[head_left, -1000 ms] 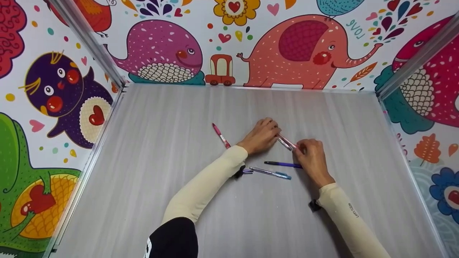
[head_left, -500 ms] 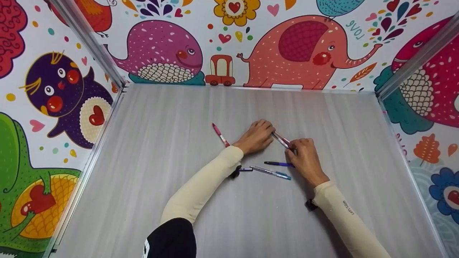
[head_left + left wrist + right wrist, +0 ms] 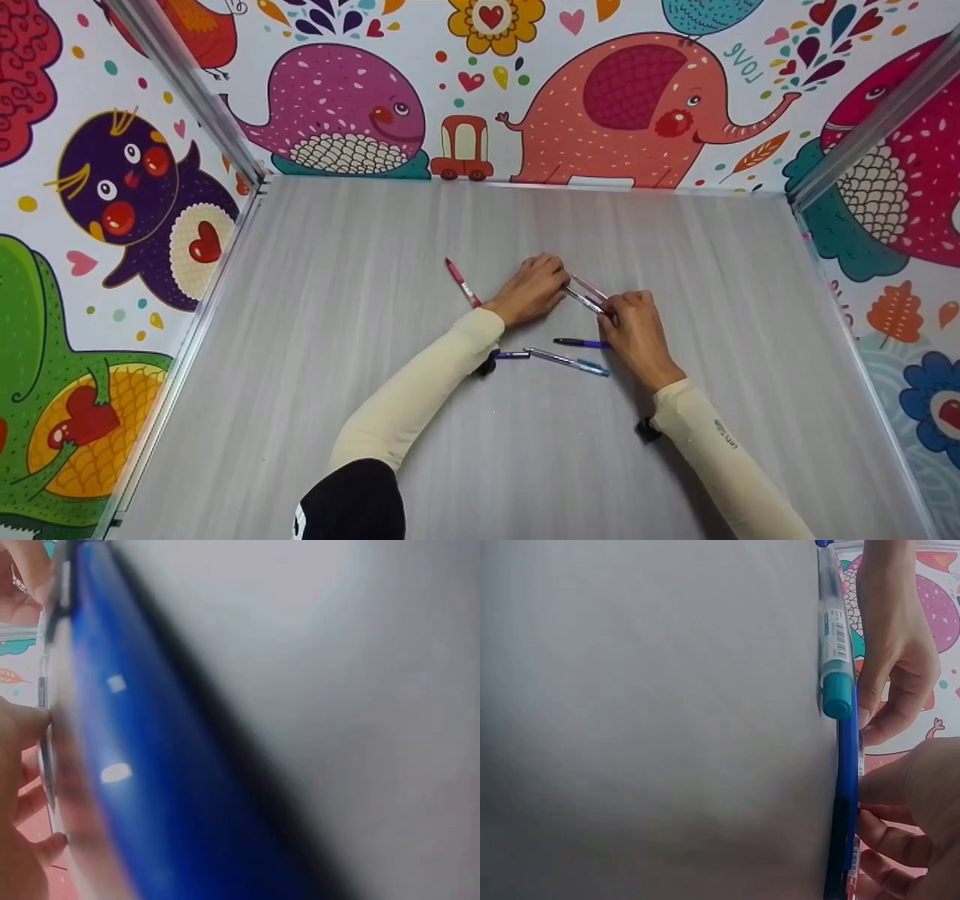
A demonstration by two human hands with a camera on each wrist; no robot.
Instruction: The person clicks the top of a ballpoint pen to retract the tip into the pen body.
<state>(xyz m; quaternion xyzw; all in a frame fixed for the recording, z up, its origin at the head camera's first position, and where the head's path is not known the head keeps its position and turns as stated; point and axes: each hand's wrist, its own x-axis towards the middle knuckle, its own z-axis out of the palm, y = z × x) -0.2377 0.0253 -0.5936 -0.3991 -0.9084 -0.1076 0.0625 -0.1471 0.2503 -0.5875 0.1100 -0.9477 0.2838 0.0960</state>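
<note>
In the head view my left hand (image 3: 529,290) pinches the far-left end of a clear, silver-looking pen (image 3: 584,301). My right hand (image 3: 637,330) grips that pen's other end, so it spans the gap between the hands. A pink pen (image 3: 591,286) lies just beyond it, nearly parallel, one end close to my right fingers. The left wrist view shows the pen between my left thumb and fingers (image 3: 26,720). A blue-purple pen (image 3: 581,343) rests on the table with one end hidden by my right hand. In the right wrist view my right fingers (image 3: 900,836) are curled.
A clear pen with a teal cap (image 3: 568,361) lies nearer me, meeting another purple pen (image 3: 514,355) partly behind my left wrist. A pink-red pen (image 3: 461,281) lies left of my left hand. The grey table (image 3: 337,262) is bounded by printed walls.
Both hands have shifted a little to the left with the pens between them. The silver-looking pen and the pink pen now lie farther apart, and my right hand covers more of the blue-purple pen.
</note>
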